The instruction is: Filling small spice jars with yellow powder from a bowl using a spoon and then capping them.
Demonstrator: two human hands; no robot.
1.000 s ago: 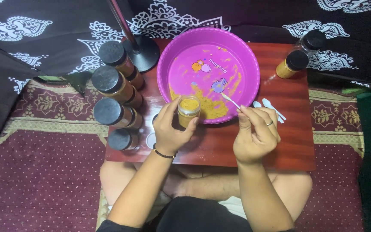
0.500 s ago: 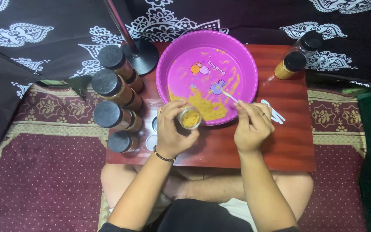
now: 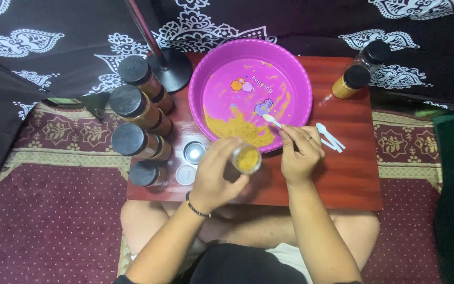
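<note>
Yellow powder fills the open spice jar [image 3: 247, 158] pinched in the left hand [image 3: 217, 171]; the right hand [image 3: 300, 154] grip pinches a white spoon [image 3: 272, 120] just above, over the magenta basin [image 3: 295, 79].

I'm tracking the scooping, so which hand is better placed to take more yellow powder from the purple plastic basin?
Likely the right hand: it holds the small white plastic spoon over the powder, while the left hand grips the open jar.

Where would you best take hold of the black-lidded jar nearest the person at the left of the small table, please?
Probably by the black lid, fingers coming down from above on its round edge. The jar stands upright, another lidded jar crowds it behind and a loose lid lies to its right, so its sides are harder to reach.
</note>
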